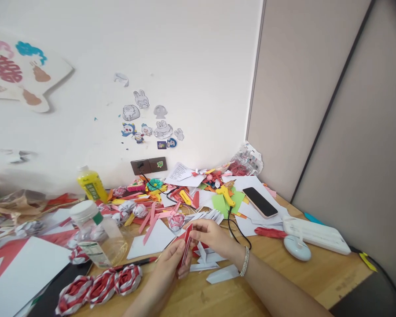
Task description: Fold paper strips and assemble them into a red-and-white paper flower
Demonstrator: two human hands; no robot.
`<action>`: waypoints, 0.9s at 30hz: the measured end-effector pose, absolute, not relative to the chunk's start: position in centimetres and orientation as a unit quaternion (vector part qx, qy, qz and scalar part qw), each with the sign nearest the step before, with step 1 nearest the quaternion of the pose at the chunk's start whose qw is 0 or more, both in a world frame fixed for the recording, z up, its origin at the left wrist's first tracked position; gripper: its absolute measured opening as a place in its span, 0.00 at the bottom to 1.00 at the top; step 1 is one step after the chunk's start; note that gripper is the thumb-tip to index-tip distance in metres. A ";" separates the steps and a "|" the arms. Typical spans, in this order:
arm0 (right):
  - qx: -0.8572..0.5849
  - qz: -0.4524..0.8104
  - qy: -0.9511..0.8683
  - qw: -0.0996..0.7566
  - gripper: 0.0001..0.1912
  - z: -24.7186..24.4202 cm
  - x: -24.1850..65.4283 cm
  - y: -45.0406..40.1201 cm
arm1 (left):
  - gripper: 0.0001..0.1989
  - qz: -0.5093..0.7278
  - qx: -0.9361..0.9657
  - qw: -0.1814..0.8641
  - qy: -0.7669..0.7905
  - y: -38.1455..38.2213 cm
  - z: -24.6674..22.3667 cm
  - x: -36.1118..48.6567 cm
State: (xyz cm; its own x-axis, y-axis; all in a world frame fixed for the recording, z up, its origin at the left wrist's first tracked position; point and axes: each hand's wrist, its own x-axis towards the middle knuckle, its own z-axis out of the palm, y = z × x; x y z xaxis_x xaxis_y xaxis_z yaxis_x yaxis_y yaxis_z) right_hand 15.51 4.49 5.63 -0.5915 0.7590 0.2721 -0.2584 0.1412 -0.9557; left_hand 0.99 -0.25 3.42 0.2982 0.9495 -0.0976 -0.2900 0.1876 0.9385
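Note:
A folded piece of red and white paper [186, 242] is held upright between my two hands, above the wooden table. My left hand [171, 259] grips its lower part, thumb on the near face. The fingers of my right hand [206, 233] pinch its upper edge, and a silvery bracelet circles that wrist. Folded white paper pieces [222, 274] lie just beyond and under my right hand. Three red and white paper roses [100, 287] stand in a row left of my left hand, with a dark pen [135, 263] behind them.
A clear jar [99, 237] and yellow bottle [92, 185] stand at the left. Coloured paper scraps [152, 207] spread along the wall. A yellow glue gun [226, 195], phone [260, 202], white power strip [317, 234] and rounded white device [297, 248] lie at the right.

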 end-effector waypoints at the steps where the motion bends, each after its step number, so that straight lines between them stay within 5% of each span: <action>1: -0.196 0.628 -0.634 0.406 0.17 5.6 15.5 4.5 | 0.19 0.458 0.437 0.675 0.379 -0.3 3.5 1.0; 15: -0.234 0.607 -0.666 0.365 0.16 4.3 14.3 4.3 | 0.20 0.421 0.461 0.693 0.360 -0.9 3.4 1.4; 20: -0.311 0.438 -0.748 0.389 0.13 4.7 14.5 3.9 | 0.24 0.506 0.416 0.586 0.477 0.4 3.6 0.7; 24: -0.331 0.185 -0.901 0.212 0.12 4.5 14.7 2.9 | 0.27 0.557 0.390 0.513 0.524 1.3 4.1 -0.4; 27: -0.312 0.109 -0.937 0.112 0.04 4.2 14.4 2.2 | 0.27 0.547 0.396 0.482 0.558 1.4 4.2 -0.9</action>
